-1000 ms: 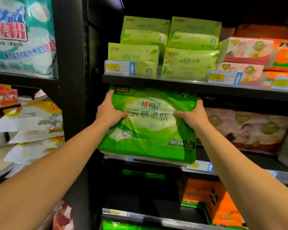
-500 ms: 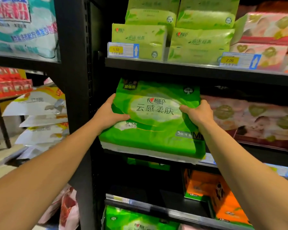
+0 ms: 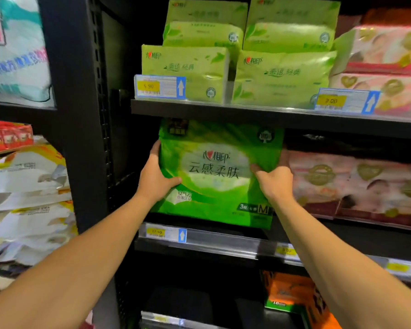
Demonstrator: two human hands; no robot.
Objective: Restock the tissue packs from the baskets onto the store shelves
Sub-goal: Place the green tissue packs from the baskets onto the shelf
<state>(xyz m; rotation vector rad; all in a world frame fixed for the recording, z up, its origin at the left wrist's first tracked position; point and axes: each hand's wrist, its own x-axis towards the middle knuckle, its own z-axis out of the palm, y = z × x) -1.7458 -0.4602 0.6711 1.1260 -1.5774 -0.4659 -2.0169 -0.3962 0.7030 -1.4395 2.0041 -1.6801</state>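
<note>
Both hands grasp the green tissue pack (image 3: 218,176) on the middle shelf (image 3: 223,243) — left hand (image 3: 156,178) at its 9 o'clock edge, right hand (image 3: 274,184) at 3 o'clock. Its top edge meets the upper shelf (image 3: 247,116); pink packs (image 3: 356,186) crowd its right — dark space lies left.

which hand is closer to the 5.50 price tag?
Left. The left hand grips the green tissue pack almost straight below the 5.50 price tag; the right hand grips its far side.

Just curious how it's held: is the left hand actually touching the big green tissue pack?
Touching. The head view shows the left hand gripping the green tissue pack at its left edge, thumb across its front.
</note>
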